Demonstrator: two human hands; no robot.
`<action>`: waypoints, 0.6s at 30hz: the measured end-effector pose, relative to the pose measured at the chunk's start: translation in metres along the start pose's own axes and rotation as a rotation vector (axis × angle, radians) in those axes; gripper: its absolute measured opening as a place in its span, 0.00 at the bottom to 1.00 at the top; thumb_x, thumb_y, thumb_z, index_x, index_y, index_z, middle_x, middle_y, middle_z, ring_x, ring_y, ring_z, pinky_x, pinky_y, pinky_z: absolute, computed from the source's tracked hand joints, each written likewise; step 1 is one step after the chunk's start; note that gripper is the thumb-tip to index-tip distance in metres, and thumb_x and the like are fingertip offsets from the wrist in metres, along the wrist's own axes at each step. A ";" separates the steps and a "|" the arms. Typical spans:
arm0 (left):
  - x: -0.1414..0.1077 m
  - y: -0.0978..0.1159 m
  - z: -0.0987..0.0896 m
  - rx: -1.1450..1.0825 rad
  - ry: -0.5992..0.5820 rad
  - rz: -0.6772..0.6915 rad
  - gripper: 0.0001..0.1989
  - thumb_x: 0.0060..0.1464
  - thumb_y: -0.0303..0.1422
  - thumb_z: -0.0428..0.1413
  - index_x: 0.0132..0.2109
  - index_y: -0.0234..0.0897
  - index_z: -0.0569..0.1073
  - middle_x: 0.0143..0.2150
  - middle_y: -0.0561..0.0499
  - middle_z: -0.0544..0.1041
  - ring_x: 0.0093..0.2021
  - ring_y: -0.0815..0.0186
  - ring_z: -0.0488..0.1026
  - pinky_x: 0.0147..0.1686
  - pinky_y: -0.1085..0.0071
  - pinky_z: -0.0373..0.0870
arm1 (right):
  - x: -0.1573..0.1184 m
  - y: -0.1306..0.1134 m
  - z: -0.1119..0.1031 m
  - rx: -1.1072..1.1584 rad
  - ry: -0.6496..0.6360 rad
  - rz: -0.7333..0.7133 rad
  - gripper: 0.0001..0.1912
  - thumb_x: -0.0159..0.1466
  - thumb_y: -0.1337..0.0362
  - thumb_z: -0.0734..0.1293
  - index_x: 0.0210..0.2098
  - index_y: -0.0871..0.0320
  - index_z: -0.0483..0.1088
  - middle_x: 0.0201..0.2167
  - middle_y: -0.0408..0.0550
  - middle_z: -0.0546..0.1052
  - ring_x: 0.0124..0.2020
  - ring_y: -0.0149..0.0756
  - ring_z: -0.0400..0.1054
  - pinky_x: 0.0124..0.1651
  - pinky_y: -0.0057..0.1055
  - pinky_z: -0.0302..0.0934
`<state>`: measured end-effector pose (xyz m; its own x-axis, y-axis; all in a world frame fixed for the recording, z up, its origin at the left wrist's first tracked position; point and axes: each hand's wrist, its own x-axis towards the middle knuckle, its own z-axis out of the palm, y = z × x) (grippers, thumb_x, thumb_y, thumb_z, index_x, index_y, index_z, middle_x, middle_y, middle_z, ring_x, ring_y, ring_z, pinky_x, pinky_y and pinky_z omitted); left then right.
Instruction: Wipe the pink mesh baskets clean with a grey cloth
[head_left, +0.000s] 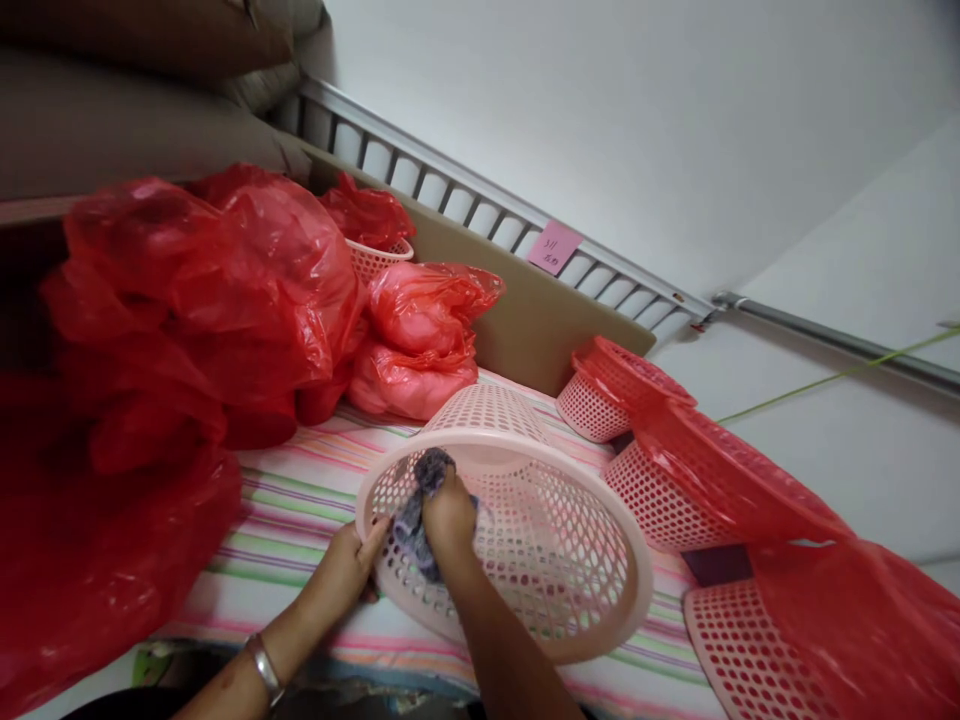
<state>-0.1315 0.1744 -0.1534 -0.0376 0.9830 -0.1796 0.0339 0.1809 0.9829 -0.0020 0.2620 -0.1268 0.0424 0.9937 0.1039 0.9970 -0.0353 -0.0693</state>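
Observation:
A pale pink plastic basket [634, 560] with round holes lies tipped on its side, its mouth facing me. At the near left of its rim, my left hand [351, 565] grips the edge, thumb on the inner side. Inside the mouth, my right hand [450, 515] is closed around a crumpled dark grey-purple cloth [416, 530], which rests near the basket's inner left wall. The fingertips of the right hand are partly hidden by the cloth. A striped cloth [277, 510] in pink, green and white lies beneath the basket.
Red plastic bags [277, 270] are heaped at the left. A tied red bag [420, 350] stands behind the basket. Along the right side are pink baskets [660, 495] with red plastic over them. A barred metal rail [465, 205] bears a pink note [554, 247] at the back.

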 end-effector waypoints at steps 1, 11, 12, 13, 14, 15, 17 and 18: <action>-0.001 -0.002 0.003 -0.002 -0.006 -0.015 0.23 0.55 0.51 0.42 0.27 0.36 0.65 0.13 0.58 0.63 0.11 0.65 0.66 0.10 0.75 0.60 | 0.019 0.001 0.001 -0.017 0.000 0.018 0.20 0.61 0.66 0.56 0.53 0.61 0.63 0.44 0.56 0.75 0.43 0.41 0.71 0.43 0.32 0.62; 0.001 0.024 -0.022 0.042 -0.008 0.114 0.20 0.54 0.46 0.49 0.34 0.34 0.75 0.29 0.47 0.79 0.33 0.57 0.75 0.33 0.68 0.71 | 0.092 0.020 0.023 -0.098 -0.058 0.017 0.16 0.63 0.71 0.53 0.42 0.64 0.71 0.43 0.62 0.75 0.46 0.44 0.69 0.45 0.35 0.59; 0.003 0.027 -0.028 0.051 0.018 0.149 0.19 0.54 0.45 0.50 0.35 0.34 0.75 0.33 0.46 0.79 0.37 0.56 0.74 0.38 0.67 0.70 | 0.092 0.021 0.022 -0.096 -0.058 0.012 0.16 0.63 0.70 0.54 0.43 0.64 0.70 0.43 0.62 0.75 0.47 0.44 0.69 0.46 0.34 0.59; 0.005 0.030 -0.032 0.057 0.042 0.177 0.18 0.55 0.45 0.50 0.36 0.34 0.75 0.35 0.46 0.80 0.39 0.56 0.73 0.41 0.67 0.68 | 0.092 0.020 0.020 -0.092 -0.058 0.009 0.16 0.63 0.70 0.54 0.45 0.64 0.68 0.44 0.61 0.74 0.46 0.43 0.69 0.45 0.34 0.59; 0.007 0.030 -0.035 0.059 0.060 0.196 0.19 0.56 0.44 0.48 0.37 0.33 0.75 0.35 0.45 0.79 0.39 0.56 0.73 0.41 0.67 0.67 | 0.090 0.019 0.018 -0.087 -0.058 0.010 0.17 0.62 0.70 0.54 0.48 0.64 0.67 0.44 0.61 0.74 0.46 0.44 0.69 0.45 0.35 0.59; 0.009 0.030 -0.035 0.057 0.073 0.209 0.20 0.57 0.44 0.47 0.37 0.32 0.75 0.35 0.45 0.79 0.38 0.56 0.73 0.41 0.67 0.67 | 0.086 0.018 0.015 -0.081 -0.059 0.011 0.18 0.62 0.70 0.55 0.50 0.64 0.65 0.44 0.61 0.74 0.45 0.44 0.70 0.44 0.35 0.60; 0.011 0.027 -0.033 0.046 0.086 0.226 0.20 0.58 0.43 0.45 0.37 0.32 0.74 0.34 0.45 0.79 0.36 0.56 0.73 0.39 0.68 0.67 | 0.072 0.012 0.008 -0.060 -0.072 0.003 0.21 0.60 0.67 0.58 0.53 0.63 0.62 0.43 0.60 0.75 0.42 0.44 0.71 0.41 0.35 0.61; 0.011 0.024 -0.032 0.038 0.089 0.230 0.20 0.58 0.43 0.45 0.37 0.32 0.75 0.33 0.46 0.79 0.36 0.57 0.73 0.38 0.68 0.67 | 0.060 0.008 0.005 -0.048 -0.082 -0.008 0.22 0.60 0.66 0.59 0.53 0.63 0.61 0.42 0.58 0.76 0.40 0.44 0.72 0.41 0.34 0.62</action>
<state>-0.1627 0.1889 -0.1301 -0.1127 0.9921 0.0550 0.0889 -0.0450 0.9950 0.0081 0.3216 -0.1258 0.0310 0.9993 0.0227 0.9993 -0.0305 -0.0214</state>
